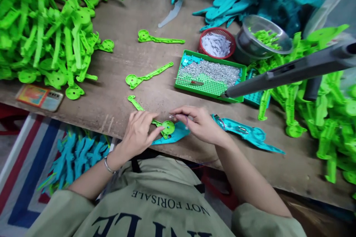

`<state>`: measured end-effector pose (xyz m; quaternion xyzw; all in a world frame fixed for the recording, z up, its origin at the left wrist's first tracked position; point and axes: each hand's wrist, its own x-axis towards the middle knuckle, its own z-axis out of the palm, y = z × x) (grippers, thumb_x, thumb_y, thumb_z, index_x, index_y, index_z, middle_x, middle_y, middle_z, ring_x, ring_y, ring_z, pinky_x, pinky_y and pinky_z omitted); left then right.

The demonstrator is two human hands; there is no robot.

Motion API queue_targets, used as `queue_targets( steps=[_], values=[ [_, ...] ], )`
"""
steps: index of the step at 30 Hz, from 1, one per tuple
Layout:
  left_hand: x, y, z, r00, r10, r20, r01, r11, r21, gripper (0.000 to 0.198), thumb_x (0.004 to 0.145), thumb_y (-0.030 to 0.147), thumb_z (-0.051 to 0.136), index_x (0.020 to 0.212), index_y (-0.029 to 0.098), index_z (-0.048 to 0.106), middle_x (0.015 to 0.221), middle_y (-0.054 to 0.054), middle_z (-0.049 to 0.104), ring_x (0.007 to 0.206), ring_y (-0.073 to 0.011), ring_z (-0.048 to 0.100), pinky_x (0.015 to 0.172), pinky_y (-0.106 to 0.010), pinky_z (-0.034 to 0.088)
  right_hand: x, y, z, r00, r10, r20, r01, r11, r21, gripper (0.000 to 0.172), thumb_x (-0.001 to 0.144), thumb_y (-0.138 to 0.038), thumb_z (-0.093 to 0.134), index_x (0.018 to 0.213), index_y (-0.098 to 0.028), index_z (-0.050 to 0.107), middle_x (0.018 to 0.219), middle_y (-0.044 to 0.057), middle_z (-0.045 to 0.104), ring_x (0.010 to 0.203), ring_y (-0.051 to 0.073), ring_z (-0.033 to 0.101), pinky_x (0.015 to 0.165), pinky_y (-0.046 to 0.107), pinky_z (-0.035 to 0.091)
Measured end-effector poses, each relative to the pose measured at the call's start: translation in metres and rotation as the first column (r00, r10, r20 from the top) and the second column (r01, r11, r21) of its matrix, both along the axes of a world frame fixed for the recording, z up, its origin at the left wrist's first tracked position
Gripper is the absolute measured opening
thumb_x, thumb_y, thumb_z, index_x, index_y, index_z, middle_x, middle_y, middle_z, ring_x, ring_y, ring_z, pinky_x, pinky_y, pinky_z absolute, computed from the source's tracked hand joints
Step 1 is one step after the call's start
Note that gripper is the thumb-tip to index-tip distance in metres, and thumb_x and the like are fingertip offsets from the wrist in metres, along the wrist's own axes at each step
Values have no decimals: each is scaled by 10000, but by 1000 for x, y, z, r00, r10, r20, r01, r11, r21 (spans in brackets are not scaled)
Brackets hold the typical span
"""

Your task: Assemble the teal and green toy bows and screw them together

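My left hand (141, 131) lies bent over a lime-green plastic arm (168, 127) with a round disc end, its thumb pressing the disc. Beneath that end is a blue plastic shell (178, 133), partly covered by both hands. My right hand (198, 122) is closed in a pinch just right of the disc. Something small and pale shows at its fingertips, too small to name, and a thin purple strand lies by the fingers. Beside my right wrist rests another blue shell (244, 129) with small metal parts inside. Two more green arms (150, 74) (161, 39) lie farther back on the table.
A green basket (203, 90) holds many small metal pieces and a screwdriver (191, 81). Behind it stand a red basket (201, 46) and a metal bowl (244, 46). A dark grey rod-shaped tool (278, 76) juts in from the right. Green piles flank both sides; a phone (40, 97) lies left.
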<state>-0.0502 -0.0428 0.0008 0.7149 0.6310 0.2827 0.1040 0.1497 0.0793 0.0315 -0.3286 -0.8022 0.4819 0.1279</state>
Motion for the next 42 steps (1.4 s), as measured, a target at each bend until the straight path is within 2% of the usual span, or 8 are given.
queue_targets(
  steps=[5,9,16,22,24,29,38,42],
  values=[
    [0,-3,-1,993,93,76,-91,995,-38,192,1021,310,517,946,201,656,841,-23,724,814,-188,628,797,-348,379,-34,-1,2,988,154,3,-154,988,25,341,934,-153,525,1235,-192,679,1016,58,784,827,154,714,760,276,510],
    [-2,-8,-6,968,199,155,-199,980,-14,187,998,280,555,850,206,641,788,-2,720,758,-166,635,776,-330,384,-42,-3,-7,992,117,-49,-120,990,-74,402,904,-203,573,1302,-177,621,938,52,758,797,152,680,698,263,495],
    [9,-10,-24,934,322,154,-339,935,107,176,958,248,578,787,207,592,667,30,657,625,-139,611,704,-308,397,-54,-10,-24,997,-54,-53,27,912,-409,356,843,-499,643,819,-146,685,665,0,603,571,94,454,520,233,339],
    [7,-17,-27,929,303,213,-316,948,32,84,974,266,578,965,194,620,764,-3,698,681,-143,656,667,-289,447,-58,-5,-29,998,-64,-12,55,934,-354,395,801,-550,660,749,-158,652,638,-2,585,584,102,442,545,240,350],
    [3,-22,-26,858,351,375,-333,936,-113,156,981,287,564,1104,192,586,840,-13,715,680,-128,669,662,-264,501,-57,-4,-32,999,-45,17,49,946,-322,340,827,-491,631,766,-157,656,685,18,633,616,114,483,571,243,372],
    [-1,-28,-29,510,483,711,-234,874,-426,303,982,369,540,1228,207,471,1064,-59,705,710,-118,715,634,-247,604,-59,-6,-37,995,15,100,11,969,-247,261,852,-390,600,794,-148,682,647,9,619,586,112,460,547,239,335],
    [10,-18,-31,162,528,834,-201,845,-496,461,877,410,696,1215,211,454,974,-34,704,821,-173,761,752,-311,647,-58,-9,-37,996,10,89,7,983,-183,227,861,-335,608,780,-140,690,616,-10,590,564,96,439,545,228,334],
    [11,-12,-31,74,543,836,-185,831,-524,539,832,451,741,1212,214,440,923,-15,713,782,-189,767,754,-344,651,-56,-9,-38,998,25,58,-11,976,-217,263,866,-372,599,804,-136,697,633,-1,600,574,100,438,543,231,328]
  ],
)
